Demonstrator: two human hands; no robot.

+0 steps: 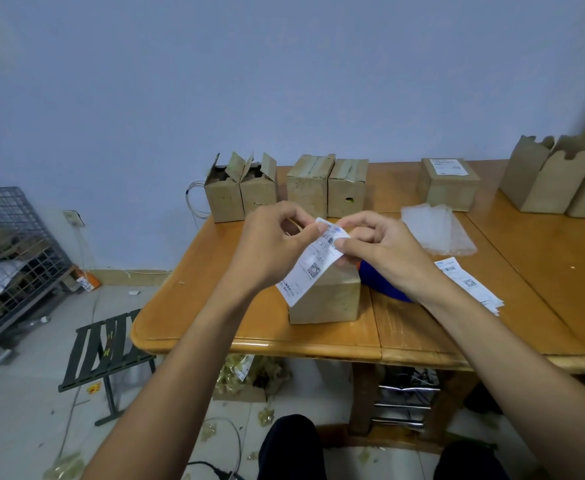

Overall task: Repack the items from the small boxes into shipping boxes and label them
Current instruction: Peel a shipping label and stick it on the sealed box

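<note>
Both hands hold one label (313, 263) above a closed cardboard box (325, 294) at the near middle of the table (249, 327). Left hand (270, 247) pinches the label's top left edge between thumb and forefinger; right hand (377, 251) pinches its top right corner, other fingers curled. The label hangs down-left over the box top. More labels (467, 282) lie to the right, a labelled box (448, 183) far right, four small boxes (285, 187) along the far edge.
</note>
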